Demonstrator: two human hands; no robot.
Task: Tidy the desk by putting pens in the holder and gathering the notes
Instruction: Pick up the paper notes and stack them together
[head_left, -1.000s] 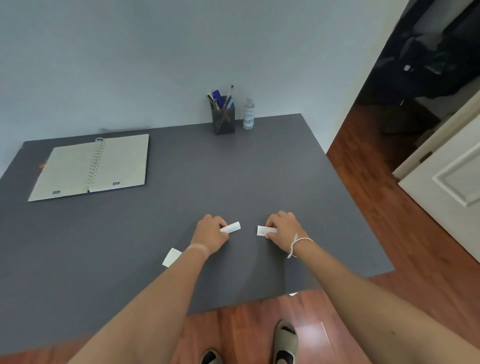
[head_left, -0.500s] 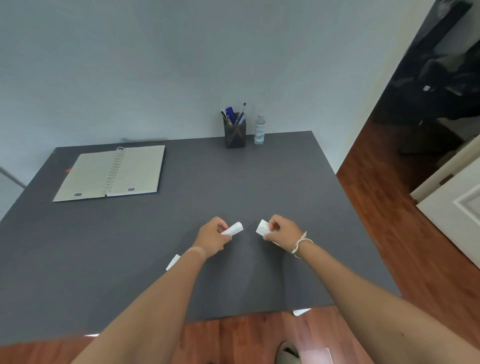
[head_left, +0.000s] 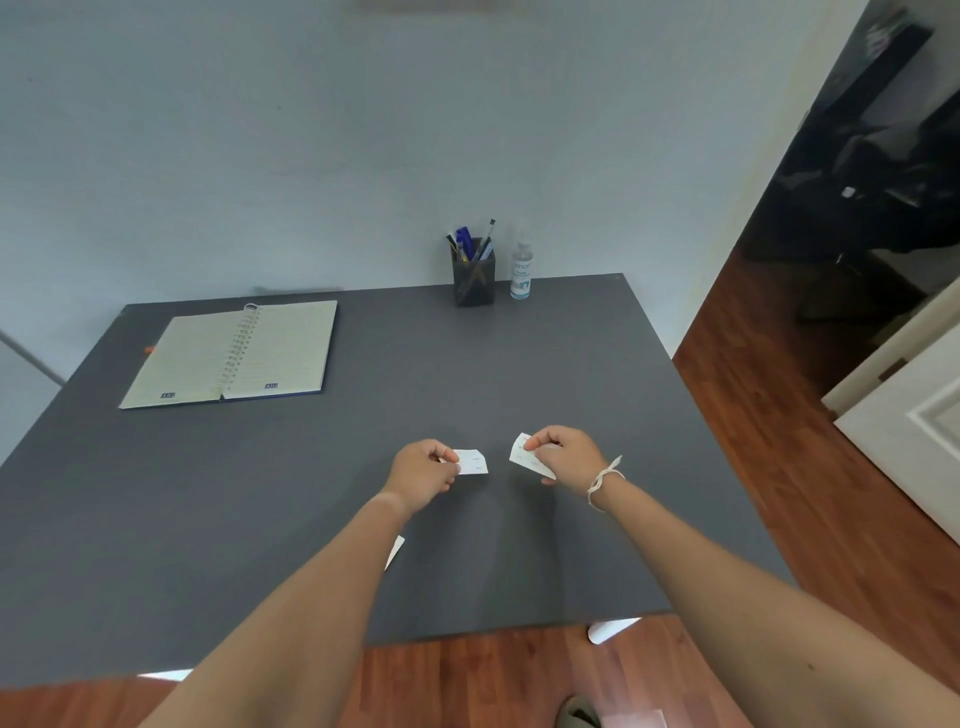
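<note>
**Meanwhile: one note pinched in each hand, a third left on the desk**

Here, left hand closed in a thumb-and-forefinger pinch on a small white note, held just above the desk with the free end pointing right. Right hand clamped the same way on a second note, tilted, its free corner turned toward the left hand. Both slips raised clear of the surface and facing each other across a narrow gap, probably so as to be brought together into one stack; held by the edges, likely because such thin paper bends easily.

Just behind the left forearm, a third note lying flat on the desk, half hidden by the arm and nearer the front edge than either hand. Apparently next to be gathered.

Further out, near the back edge, a dark pen holder standing upright with several pens already inside, well apart from both hands; no loose pens visible on the desk, so that half of the tidying looks done. Just beside the holder, a small clear sanitiser bottle. At the back left, an open spiral notebook, lying flat.
</note>
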